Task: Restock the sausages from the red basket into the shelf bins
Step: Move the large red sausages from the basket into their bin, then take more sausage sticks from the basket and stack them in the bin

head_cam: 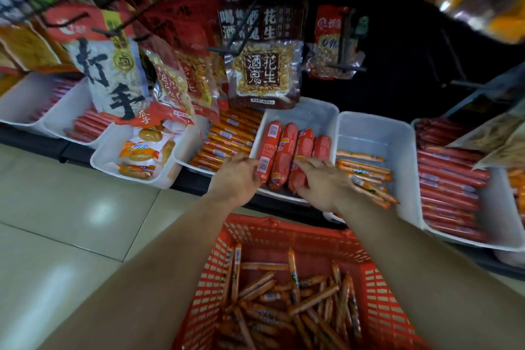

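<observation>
I see my left hand [237,179] curled round the leftmost red sausage [268,145] at the bin's [301,111] front edge, right hand [321,182] laid flat alongside, fingers relaxed, thin sausages [284,293] heaped in the basket [380,301]

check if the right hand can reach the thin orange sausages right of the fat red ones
Probably yes: the right hand rests on the fat red sausages, and the thin orange sausages lie uncovered alongside.

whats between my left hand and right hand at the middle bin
In the head view, fat red sausages lie side by side in the white bin between the left hand and the right hand.
</observation>
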Motion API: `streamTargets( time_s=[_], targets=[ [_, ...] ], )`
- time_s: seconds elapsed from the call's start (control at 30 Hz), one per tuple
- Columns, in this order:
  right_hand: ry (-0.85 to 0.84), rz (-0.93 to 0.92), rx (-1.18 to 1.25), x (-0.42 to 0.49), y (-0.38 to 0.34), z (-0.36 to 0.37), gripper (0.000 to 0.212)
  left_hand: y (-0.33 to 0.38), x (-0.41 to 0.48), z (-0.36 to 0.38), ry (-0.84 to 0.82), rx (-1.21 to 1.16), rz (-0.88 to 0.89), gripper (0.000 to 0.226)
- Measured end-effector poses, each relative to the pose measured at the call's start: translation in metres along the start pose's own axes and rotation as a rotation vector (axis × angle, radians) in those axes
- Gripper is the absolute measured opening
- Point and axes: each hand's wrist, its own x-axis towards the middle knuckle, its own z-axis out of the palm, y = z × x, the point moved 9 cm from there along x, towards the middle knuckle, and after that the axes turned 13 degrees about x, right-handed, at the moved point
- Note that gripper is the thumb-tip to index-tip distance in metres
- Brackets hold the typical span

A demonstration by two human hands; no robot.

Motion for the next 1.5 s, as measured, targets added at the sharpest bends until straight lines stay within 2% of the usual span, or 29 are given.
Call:
streamTargets(
  time_s=[0.23, 0.4, 0.57, 0.7, 0.8, 0.9, 0.97, 1.1, 1.2, 1.37, 1.5],
  targets=[
    [0.037, 0.062, 0.118, -0.113, -0.010, 0.007, 0.062, 0.023, -0.100, -0.023, -0.012, -0.032, 0.025, 0.040],
    [-0.046, 0.083, 0.158, -0.172, 0.005, 0.054, 0.060, 0.021, -0.172, 0.038, -0.156, 0.007, -0.010, 0.039],
    [-0.156, 0.240, 0.172, -0.194, 0.051, 0.119, 0.063, 0.020, -0.211, 0.106, -0.309, -0.039, -0.050, 0.046],
    [-0.204, 0.392, 0.276, -0.199, 0.087, 0.169, 0.081, 0.014, -0.213, 0.159, -0.417, -0.008, -0.078, 0.062],
    [-0.196, 0.501, 0.326, -0.200, 0.111, 0.202, 0.086, 0.010, -0.206, 0.194, -0.455, 0.011, -0.070, 0.070],
    [-0.191, 0.642, 0.400, -0.198, 0.135, 0.232, 0.109, 0.007, -0.193, 0.223, -0.490, 0.031, -0.030, 0.087],
    [-0.213, 0.675, 0.462, -0.192, 0.140, 0.250, 0.121, 0.007, -0.185, 0.240, -0.506, 0.016, -0.002, 0.099],
    [-0.175, 0.704, 0.542, -0.178, 0.133, 0.273, 0.138, 0.007, -0.170, 0.271, -0.529, 0.058, 0.045, 0.117],
    [-0.100, 0.629, 0.438, -0.168, 0.128, 0.280, 0.140, 0.008, -0.169, 0.290, -0.577, 0.100, 0.036, 0.122],
    [-0.087, 0.491, 0.290, -0.156, 0.114, 0.283, 0.140, 0.011, -0.172, 0.291, -0.428, 0.208, 0.047, 0.126],
    [-0.143, 0.423, 0.361, -0.150, 0.102, 0.286, 0.137, 0.017, -0.158, 0.282, -0.318, 0.366, 0.130, 0.119]
  ],
)
